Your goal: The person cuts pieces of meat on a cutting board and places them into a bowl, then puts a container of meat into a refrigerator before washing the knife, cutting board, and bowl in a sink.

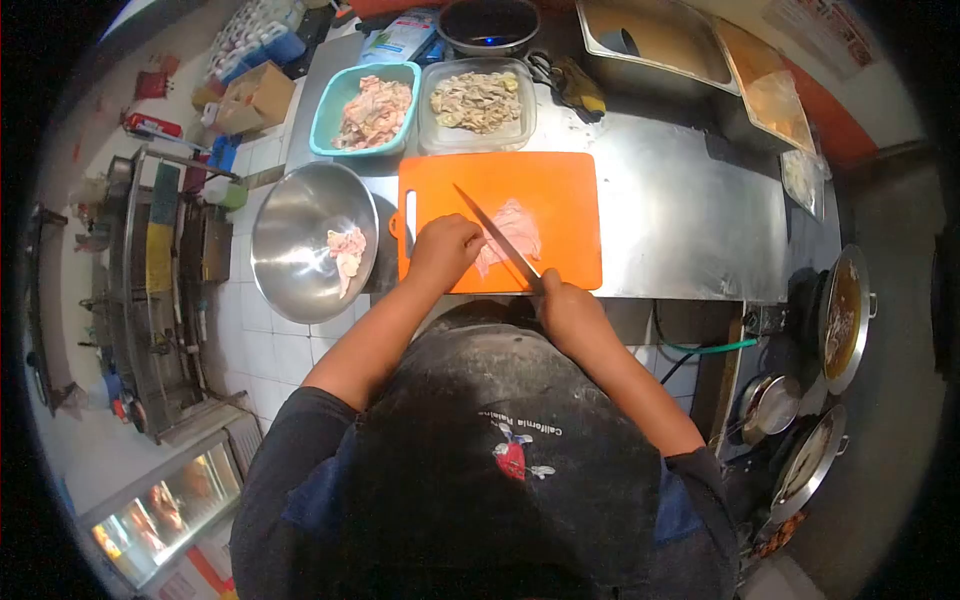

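Observation:
An orange cutting board (560,180) lies on the steel table, with a flat piece of pale pink raw meat (515,228) on it. My right hand (570,308) is closed around the handle of a long knife (497,237), whose blade slants up and left over the meat. At the meat's left edge, my left hand (447,248) has its fingers curled together; what they pinch is too small to make out. Left of the board, a large steel bowl (285,240) holds a few pink meat pieces (346,255).
Behind the board stand a turquoise tub (322,115) of raw meat and a clear container (478,139) of greyish strips. Steel trays (660,75) are at the back right. Large pans (845,320) sit at the far right, and a green hose (725,347) hangs below the table edge.

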